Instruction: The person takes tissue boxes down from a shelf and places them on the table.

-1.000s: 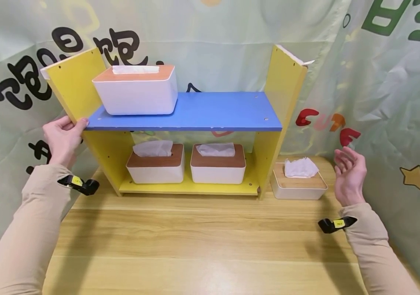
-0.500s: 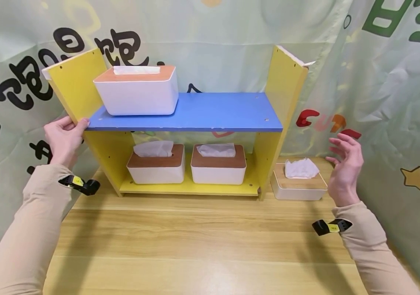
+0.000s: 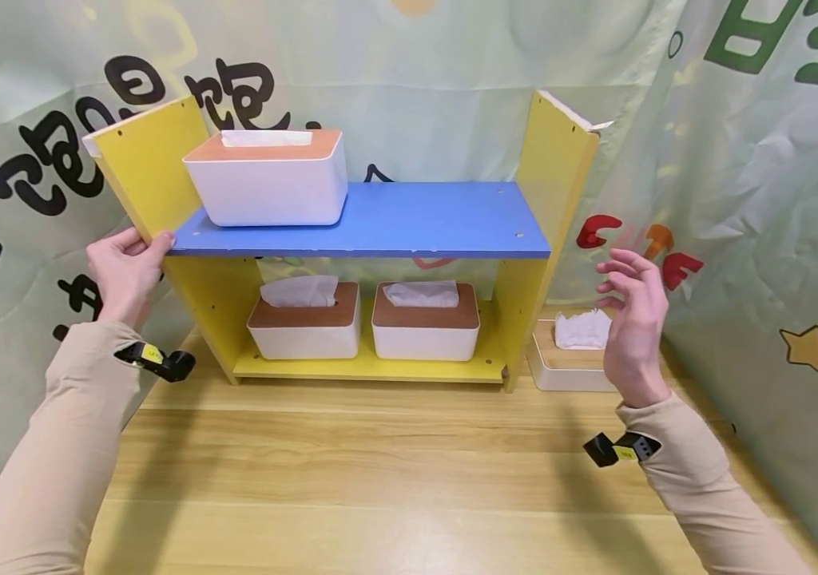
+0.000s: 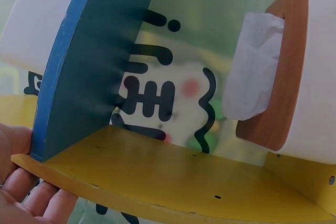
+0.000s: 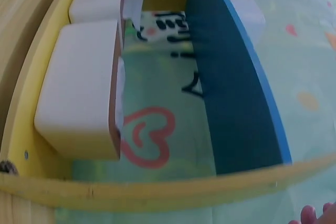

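My left hand point(image 3: 126, 263) grips the front edge of the left side panel of a yellow and blue shelf point(image 3: 438, 216). In the left wrist view its thumb lies by the blue board's end, with the fingers point(image 4: 39, 200) on the panel's outer side. My right hand point(image 3: 637, 323) is in the air right of the shelf, holding nothing, its fingers loosely bent. Behind it, partly hidden, a low tissue box point(image 3: 567, 375) with a light wooden lid stands on the table. A white tissue box point(image 3: 265, 188) stands at the left of the blue board.
Below the blue board, two white tissue boxes with brown lids, a left one point(image 3: 304, 339) and a right one point(image 3: 425, 339), stand on the yellow bottom board. The wooden table point(image 3: 380, 471) extends in front. A printed curtain point(image 3: 761, 200) hangs behind and at both sides.
My right hand has moved left towards the shelf and now covers part of the low tissue box. My left hand keeps its grip on the panel, and the boxes have not moved.
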Demonstrator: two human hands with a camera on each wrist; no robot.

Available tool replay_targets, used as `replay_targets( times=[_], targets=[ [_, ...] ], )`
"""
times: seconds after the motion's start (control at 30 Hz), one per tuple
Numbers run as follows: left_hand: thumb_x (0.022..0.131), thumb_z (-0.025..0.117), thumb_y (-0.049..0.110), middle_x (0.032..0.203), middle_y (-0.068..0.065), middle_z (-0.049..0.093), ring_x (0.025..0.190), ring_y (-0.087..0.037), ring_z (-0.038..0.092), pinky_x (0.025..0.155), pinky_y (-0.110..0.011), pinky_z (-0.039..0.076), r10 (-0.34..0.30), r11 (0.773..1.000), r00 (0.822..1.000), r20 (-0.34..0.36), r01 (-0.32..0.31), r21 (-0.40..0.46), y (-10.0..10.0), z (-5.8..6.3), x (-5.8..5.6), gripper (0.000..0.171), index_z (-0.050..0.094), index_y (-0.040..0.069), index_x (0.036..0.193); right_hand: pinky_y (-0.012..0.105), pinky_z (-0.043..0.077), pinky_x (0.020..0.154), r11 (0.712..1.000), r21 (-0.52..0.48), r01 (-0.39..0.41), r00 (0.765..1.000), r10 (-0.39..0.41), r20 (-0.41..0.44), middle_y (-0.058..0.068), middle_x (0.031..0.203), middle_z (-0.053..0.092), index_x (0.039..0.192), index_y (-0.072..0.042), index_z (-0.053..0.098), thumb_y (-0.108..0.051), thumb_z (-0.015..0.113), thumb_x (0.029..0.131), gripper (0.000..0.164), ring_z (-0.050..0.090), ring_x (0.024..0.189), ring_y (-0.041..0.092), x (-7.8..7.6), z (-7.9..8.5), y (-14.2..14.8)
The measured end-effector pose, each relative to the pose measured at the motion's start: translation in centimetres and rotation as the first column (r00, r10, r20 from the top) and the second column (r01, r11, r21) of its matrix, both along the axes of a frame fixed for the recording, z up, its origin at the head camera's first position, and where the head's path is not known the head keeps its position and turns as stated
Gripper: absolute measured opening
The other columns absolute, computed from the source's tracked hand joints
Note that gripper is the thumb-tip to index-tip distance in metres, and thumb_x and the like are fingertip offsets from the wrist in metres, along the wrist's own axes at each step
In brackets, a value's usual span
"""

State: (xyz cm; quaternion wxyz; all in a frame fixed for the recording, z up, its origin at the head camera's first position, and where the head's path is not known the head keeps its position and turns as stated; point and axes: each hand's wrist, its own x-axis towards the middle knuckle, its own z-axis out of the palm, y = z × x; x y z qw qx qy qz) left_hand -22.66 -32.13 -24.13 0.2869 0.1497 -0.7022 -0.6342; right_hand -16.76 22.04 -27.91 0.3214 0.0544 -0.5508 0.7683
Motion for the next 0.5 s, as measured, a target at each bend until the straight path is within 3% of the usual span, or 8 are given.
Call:
replay_targets(
  times=[0.5],
  targets=[
    [0.086, 0.076, 0.012, 0.058, 0.028, 0.064, 0.061, 0.011, 0.063, 0.055, -0.006, 0.047, 0.002, 1.0, 1.0, 0.016, -0.002, -0.012, 0.0, 0.1, 0.1, 0.051, 0.061, -0.001, 0.134, 0.022, 0.044, 0.072, 0.985, 0.088, -0.15, 0.984, 0.158, -0.086, 0.003, 0.1, 0.061, 0.116, -0.005, 0.064, 0.007, 0.043, 0.092, 0.034, 0.053, 0.092, 0.016, 0.1, 1.6, -4.5]
  ],
)
